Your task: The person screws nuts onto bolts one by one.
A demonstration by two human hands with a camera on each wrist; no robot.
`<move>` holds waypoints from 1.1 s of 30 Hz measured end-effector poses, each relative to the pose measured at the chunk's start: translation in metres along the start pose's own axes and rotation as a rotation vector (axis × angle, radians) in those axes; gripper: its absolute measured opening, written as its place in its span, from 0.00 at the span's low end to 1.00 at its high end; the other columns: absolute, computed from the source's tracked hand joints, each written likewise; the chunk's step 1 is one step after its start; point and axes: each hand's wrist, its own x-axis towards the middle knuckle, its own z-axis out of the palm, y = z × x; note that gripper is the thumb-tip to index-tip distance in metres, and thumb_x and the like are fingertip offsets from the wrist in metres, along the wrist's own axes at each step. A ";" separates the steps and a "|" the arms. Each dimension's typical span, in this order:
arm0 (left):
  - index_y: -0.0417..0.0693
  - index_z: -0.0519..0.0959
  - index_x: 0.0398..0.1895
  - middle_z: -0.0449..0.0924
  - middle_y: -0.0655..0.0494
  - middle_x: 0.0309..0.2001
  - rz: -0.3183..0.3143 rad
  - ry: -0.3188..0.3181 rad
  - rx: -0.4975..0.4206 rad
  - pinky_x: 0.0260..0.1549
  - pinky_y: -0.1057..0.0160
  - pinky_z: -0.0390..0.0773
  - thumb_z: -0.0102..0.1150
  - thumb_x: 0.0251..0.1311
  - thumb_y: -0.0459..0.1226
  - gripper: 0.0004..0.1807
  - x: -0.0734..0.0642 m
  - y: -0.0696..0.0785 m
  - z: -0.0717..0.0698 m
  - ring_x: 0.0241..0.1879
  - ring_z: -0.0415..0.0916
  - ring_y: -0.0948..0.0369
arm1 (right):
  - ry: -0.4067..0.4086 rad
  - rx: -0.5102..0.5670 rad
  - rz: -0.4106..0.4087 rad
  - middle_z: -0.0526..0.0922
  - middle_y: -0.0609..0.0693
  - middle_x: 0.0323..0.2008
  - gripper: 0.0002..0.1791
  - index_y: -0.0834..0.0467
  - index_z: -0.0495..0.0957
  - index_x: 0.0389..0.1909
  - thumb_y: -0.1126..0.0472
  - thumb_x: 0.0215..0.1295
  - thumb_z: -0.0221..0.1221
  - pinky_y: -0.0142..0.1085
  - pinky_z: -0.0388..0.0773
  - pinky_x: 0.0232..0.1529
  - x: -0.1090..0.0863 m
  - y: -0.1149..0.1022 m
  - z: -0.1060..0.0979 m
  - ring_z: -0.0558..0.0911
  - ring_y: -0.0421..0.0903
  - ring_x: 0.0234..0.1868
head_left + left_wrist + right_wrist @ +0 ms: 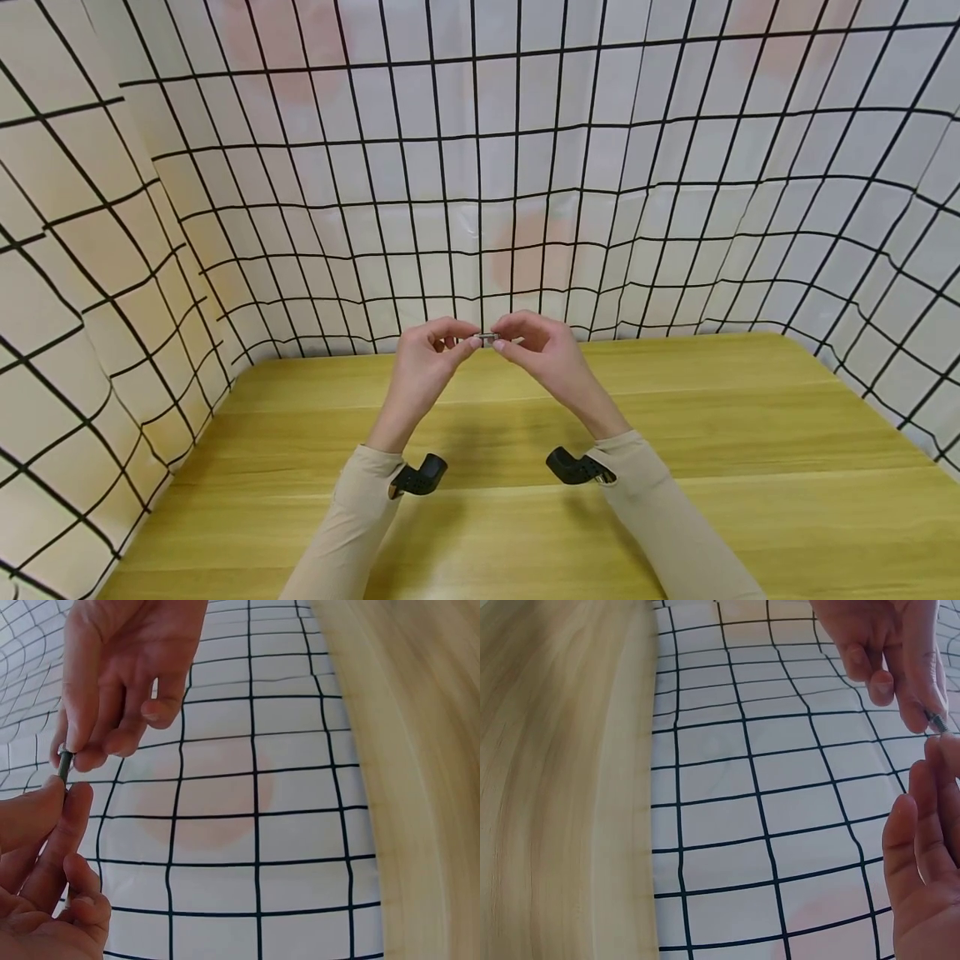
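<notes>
One left hand (pixel 422 360), one right hand (pixel 547 357): two hands total. Small metal bolt (pixel 487 337) at fingers: one seen; whether single piece or more, cannot tell. Beige sleeves (pixel 345 508): two. Black wrist devices (pixel 423 476): two, one per sleeve. Table (pixel 675 408): one. Grid-patterned sheeting (pixel 421 173): three sides seen, left, back, right; number of separate sheets unclear. Pink patches (pixel 533 257) on sheeting: at least three in head view.

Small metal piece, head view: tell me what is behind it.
Behind the small metal piece shows the white, black-gridded sheet. The left hand and right hand cover its ends and whatever lies behind them.
</notes>
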 end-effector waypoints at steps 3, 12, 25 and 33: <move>0.49 0.87 0.36 0.82 0.60 0.31 0.002 0.000 0.005 0.29 0.61 0.65 0.68 0.60 0.36 0.02 0.000 0.000 0.000 0.29 0.67 0.58 | 0.007 -0.021 0.016 0.82 0.54 0.41 0.10 0.60 0.81 0.48 0.66 0.68 0.62 0.39 0.79 0.44 0.000 0.000 0.000 0.81 0.51 0.42; 0.49 0.87 0.36 0.81 0.60 0.31 -0.009 -0.014 -0.001 0.30 0.61 0.66 0.69 0.60 0.37 0.03 -0.001 0.000 -0.002 0.31 0.67 0.58 | 0.032 -0.055 0.043 0.83 0.50 0.41 0.13 0.57 0.84 0.45 0.53 0.68 0.63 0.46 0.76 0.44 -0.004 -0.002 -0.001 0.79 0.50 0.41; 0.49 0.87 0.36 0.81 0.59 0.32 -0.019 -0.013 0.013 0.29 0.60 0.65 0.68 0.60 0.36 0.03 0.000 0.001 0.002 0.31 0.67 0.58 | 0.053 -0.056 0.084 0.83 0.62 0.37 0.16 0.68 0.82 0.43 0.60 0.77 0.50 0.49 0.77 0.41 -0.002 -0.032 0.005 0.78 0.58 0.40; 0.50 0.87 0.36 0.80 0.59 0.31 -0.020 -0.002 0.015 0.29 0.61 0.65 0.68 0.60 0.36 0.02 0.000 -0.001 0.002 0.30 0.67 0.58 | -0.021 -0.037 0.049 0.82 0.58 0.49 0.15 0.63 0.76 0.57 0.67 0.71 0.57 0.40 0.78 0.45 -0.005 -0.034 0.000 0.81 0.55 0.47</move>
